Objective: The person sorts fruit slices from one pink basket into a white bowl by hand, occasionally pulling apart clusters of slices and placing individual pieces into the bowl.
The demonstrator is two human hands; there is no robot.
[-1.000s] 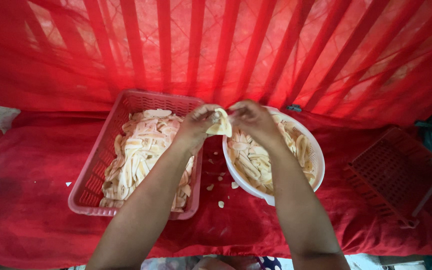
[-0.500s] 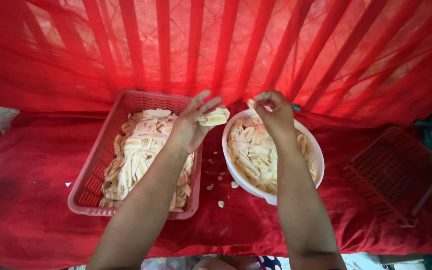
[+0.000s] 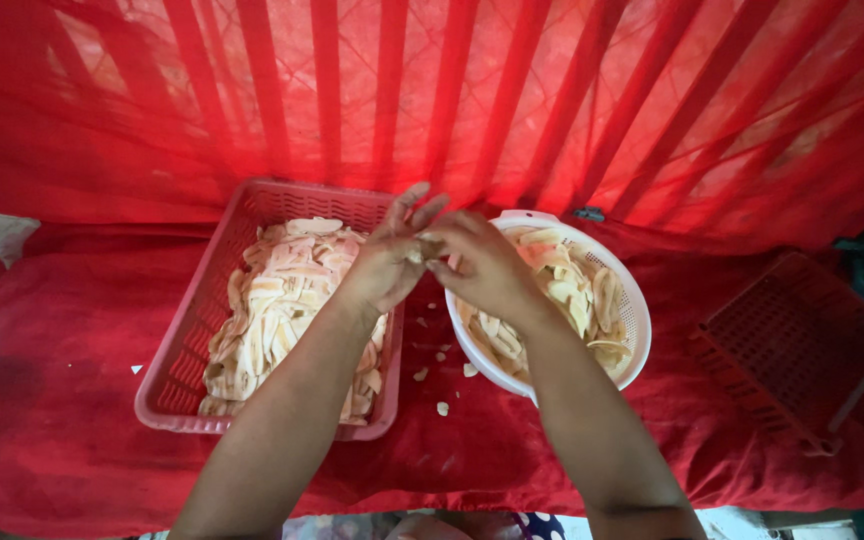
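Observation:
My left hand (image 3: pixel 392 255) and my right hand (image 3: pixel 482 265) meet above the gap between a pink rectangular basket (image 3: pixel 177 375) and a round white colander bowl (image 3: pixel 637 320). Together they pinch a small pale slice (image 3: pixel 422 250), mostly hidden by the fingers. The left hand's outer fingers are spread upward. The basket holds several flat pale slices (image 3: pixel 272 310) laid in layers. The bowl holds curled pale slices (image 3: pixel 577 290).
Everything rests on a red cloth (image 3: pixel 52 400) in front of a red slatted backdrop under mesh. Small pale scraps (image 3: pixel 442 408) lie on the cloth between the containers. A red basket (image 3: pixel 792 345) lies tilted at the right.
My hands were apart half a second ago, the left holding a slice and the right over the bowl. Now they have come together again over the gap, on a small slice.

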